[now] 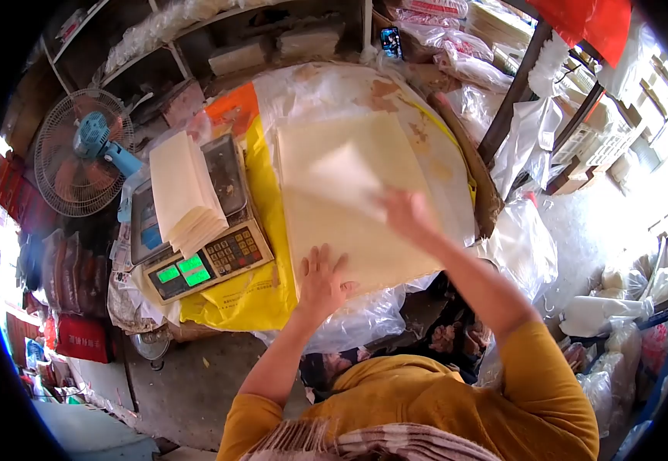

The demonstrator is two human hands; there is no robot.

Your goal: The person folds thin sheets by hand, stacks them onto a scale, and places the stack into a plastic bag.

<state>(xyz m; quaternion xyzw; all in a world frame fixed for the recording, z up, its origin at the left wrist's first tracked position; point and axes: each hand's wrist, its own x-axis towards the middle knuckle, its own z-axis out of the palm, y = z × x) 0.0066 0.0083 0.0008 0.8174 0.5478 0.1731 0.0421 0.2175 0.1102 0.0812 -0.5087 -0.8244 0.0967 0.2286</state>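
A large flat stack of cream sheets (pixel 357 238) lies on the covered table in front of me. My left hand (pixel 322 278) rests on its near left corner, fingers spread and palm down. Above the middle of the stack, my right hand (pixel 407 215) is blurred by motion and closed on a pale, roughly triangular sheet (pixel 345 170). Whether that piece is loose or a lifted part of the stack, I cannot tell. To the left, a folded cream bundle of sheets (pixel 186 188) lies on a digital scale (pixel 207 261) with lit green displays.
A blue desk fan (pixel 92 138) stands left of the scale. Yellow plastic (pixel 261 300) and clear plastic (pixel 365 323) hang over the table's near edge. A phone (pixel 391 43) stands at the back. Bagged goods (pixel 465 65) and a metal post (pixel 515 92) border the right side.
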